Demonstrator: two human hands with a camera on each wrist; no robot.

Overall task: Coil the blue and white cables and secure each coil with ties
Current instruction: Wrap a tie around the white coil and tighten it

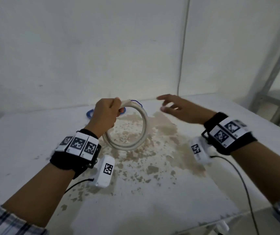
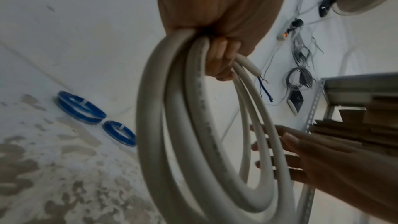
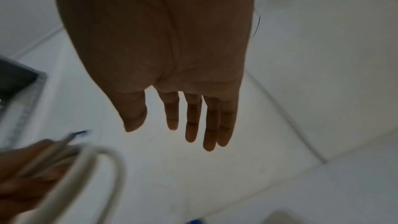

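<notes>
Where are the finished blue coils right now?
Two tied blue coils lie side by side on the table by the wall; the head view shows them mostly hidden behind the left hand.

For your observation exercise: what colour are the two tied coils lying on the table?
Blue coils, clearest in the left wrist view.

A white table (image 1: 169,192) with brownish worn patches is filling the near scene, meeting a pale wall (image 1: 102,48) at the far side. A thin cord (image 1: 184,48) is hanging down that wall. A grey metal shelf frame (image 1: 278,78) is standing at the far right
</notes>
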